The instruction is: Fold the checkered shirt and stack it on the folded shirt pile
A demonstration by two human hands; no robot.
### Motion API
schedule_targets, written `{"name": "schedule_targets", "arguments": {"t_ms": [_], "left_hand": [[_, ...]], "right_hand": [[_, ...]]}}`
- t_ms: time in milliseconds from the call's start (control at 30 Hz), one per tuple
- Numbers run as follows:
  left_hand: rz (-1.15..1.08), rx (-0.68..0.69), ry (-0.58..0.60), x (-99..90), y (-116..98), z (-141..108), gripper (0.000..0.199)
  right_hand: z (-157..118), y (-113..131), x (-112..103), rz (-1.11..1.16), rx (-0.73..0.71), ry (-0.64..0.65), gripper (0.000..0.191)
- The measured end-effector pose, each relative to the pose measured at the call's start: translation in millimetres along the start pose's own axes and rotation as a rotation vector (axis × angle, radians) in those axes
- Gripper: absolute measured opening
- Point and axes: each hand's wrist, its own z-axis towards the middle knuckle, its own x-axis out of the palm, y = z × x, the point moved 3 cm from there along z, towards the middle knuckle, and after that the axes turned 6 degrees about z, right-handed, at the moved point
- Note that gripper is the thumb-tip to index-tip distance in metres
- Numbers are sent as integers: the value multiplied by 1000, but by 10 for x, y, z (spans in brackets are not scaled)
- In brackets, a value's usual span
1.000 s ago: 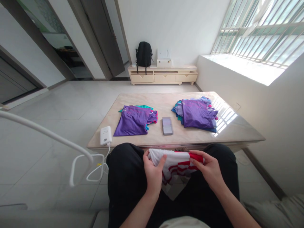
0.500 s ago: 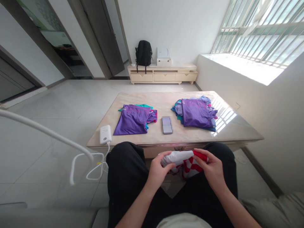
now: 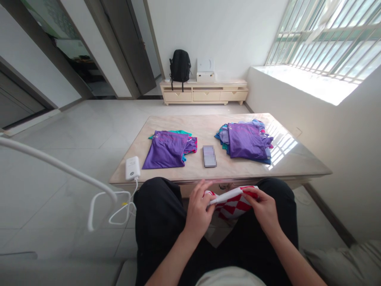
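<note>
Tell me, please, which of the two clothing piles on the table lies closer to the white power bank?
The left pile, topped by a flat purple shirt; the right pile lies beyond the phone.

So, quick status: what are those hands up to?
Left hand and right hand both grip the red-and-white checked cloth garment, bunched over the lap. Nothing between it and the marble table.

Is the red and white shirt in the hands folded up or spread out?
Folded up: the red and white shirt is a compact bundle pinched between the left hand and right hand over the lap.

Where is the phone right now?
The phone lies flat near the table's front edge, between the two piles of purple shirts.
</note>
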Motion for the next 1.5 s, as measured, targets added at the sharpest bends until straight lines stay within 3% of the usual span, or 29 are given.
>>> {"name": "schedule_targets", "arguments": {"t_ms": [167,367,533,600,667,767,833,900,933,1000,1100,1167,1233,1300,1333,1400,1500], "left_hand": [[-146,-30,148,32,32,-15,23],[-355,33,295,-201,28,63,30],[-463,-13,440,-257,190,392,23],[-430,20,416,-163,264,767,21],[-304,130,319,-56,263,1321,20],[-98,259,153,-12,29,2338,15],[-6,363,1,-154,-309,2966,34],[101,471,-114,-379,-720,3437,77],[158,515,-159,-494,-919,3607,91],[172,587,-316,-692,-1244,3832,71],[174,696,-363,-642,-1439,4013,57],[178,710,-273,-352,-1341,4082,69],[177,691,-128,88,-1102,4064,70],[191,704,13,584,-802,3888,34],[239,702,108,837,-645,3737,23],[338,672,333,1293,-337,3324,22],[345,663,481,1659,43,2592,15]], "right_hand": [[49,2,-71,-71,-154,-14,21],[-68,210,-160,-226,-220,233,12],[-22,367,-252,-349,-258,286,16],[261,473,-269,-390,-286,288,16],[738,678,-286,-425,-357,257,16],[1666,1260,-360,-438,-482,116,20],[2239,1823,-467,-390,-584,-7,34],[2648,2431,-615,-358,-713,-98,48],[2781,2712,-704,-338,-773,-137,50],[2892,3174,-860,-335,-1027,-125,50],[2920,3388,-1045,-406,-1189,-137,53],[2949,3183,-1100,-462,-1126,-157,55],[2995,2716,-1102,-539,-934,-185,53],[3001,2037,-1074,-664,-644,-241,45],[2962,1658,-1034,-698,-554,-204,38],[2808,895,-951,-753,-417,-134,18],[2484,-49,-884,-785,-255,-36,5]]}}
